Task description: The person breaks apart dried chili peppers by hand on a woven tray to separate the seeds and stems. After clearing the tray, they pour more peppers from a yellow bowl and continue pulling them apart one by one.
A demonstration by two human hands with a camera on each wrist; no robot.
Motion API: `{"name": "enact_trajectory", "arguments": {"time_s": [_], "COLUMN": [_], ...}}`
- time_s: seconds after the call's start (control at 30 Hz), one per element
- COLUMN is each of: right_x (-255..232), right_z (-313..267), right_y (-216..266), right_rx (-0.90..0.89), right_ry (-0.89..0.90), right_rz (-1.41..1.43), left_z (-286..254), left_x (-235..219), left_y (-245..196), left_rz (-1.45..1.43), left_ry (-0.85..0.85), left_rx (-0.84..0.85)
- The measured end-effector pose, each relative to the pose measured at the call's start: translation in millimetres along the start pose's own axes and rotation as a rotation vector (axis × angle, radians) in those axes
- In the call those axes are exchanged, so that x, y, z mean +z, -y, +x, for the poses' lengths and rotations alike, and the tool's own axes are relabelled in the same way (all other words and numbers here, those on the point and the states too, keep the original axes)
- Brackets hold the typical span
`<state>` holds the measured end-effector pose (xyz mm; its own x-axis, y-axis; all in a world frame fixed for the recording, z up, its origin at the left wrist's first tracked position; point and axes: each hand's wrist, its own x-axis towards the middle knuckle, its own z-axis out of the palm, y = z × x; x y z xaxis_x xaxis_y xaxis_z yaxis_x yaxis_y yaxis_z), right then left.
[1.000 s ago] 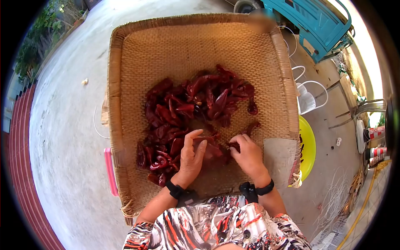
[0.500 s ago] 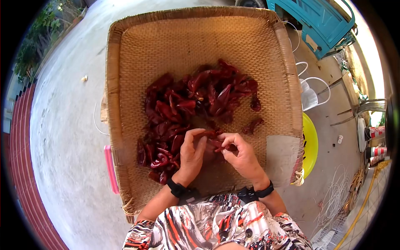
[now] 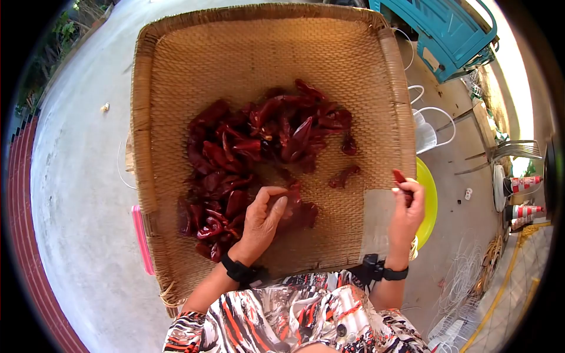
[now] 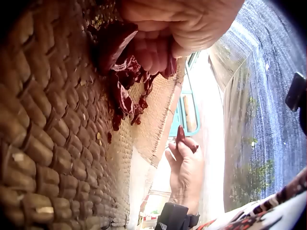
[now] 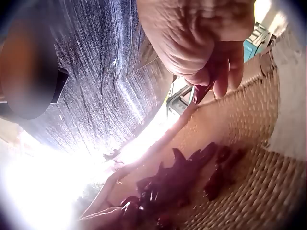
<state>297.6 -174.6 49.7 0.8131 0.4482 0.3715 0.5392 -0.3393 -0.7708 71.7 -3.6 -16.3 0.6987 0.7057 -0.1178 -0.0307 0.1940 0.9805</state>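
Observation:
My left hand is low over the near part of a woven basket tray, fingers curled around a dried red chili pepper that mostly hides behind them. Several torn red pieces lie just past its fingertips in the left wrist view. At the tray's right rim, my right hand pinches another dried red chili between thumb and fingers, its tip pointing up and away. A glossy heap of dried red chilies covers the middle and left of the tray.
A yellow basin stands below the tray's right edge, partly hidden by the right hand. White-handled buckets and a teal cart are farther right. A pink object shows at the left. A single chili lies apart from the heap.
The right hand came in beside the left hand, then moved right to the tray's rim with a chili in its fingers. My left hand stayed near the same place over the tray.

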Motion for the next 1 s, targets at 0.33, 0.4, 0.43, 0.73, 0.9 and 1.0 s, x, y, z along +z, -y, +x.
{"name": "enact_trajectory", "arguments": {"time_s": [0.33, 0.4, 0.43, 0.73, 0.9, 1.0], "right_x": [-51, -48, -46, 16, 63, 72], "right_z": [13, 16, 18, 9, -4, -2], "right_y": [-96, -97, -97, 2, 5, -4], "right_rx": [-0.001, 0.049, 0.072, -0.17, -0.27, -0.199], "right_ry": [-0.217, -0.196, -0.187, 0.255, 0.496, 0.527], "right_rz": [-0.694, -0.711, -0.72, -0.238, -0.347, -0.356], "left_z": [2, 2, 2, 5, 5, 3], "left_x": [0, 0, 0, -1, -4, 0], "left_y": [-2, -1, -1, 5, -1, -6], "left_rz": [0.023, 0.025, 0.018, 0.006, 0.079, -0.024], "left_ry": [0.0, -0.001, -0.002, 0.021, 0.037, -0.027], "left_rx": [-0.042, -0.045, -0.043, -0.071, -0.007, -0.057]}}
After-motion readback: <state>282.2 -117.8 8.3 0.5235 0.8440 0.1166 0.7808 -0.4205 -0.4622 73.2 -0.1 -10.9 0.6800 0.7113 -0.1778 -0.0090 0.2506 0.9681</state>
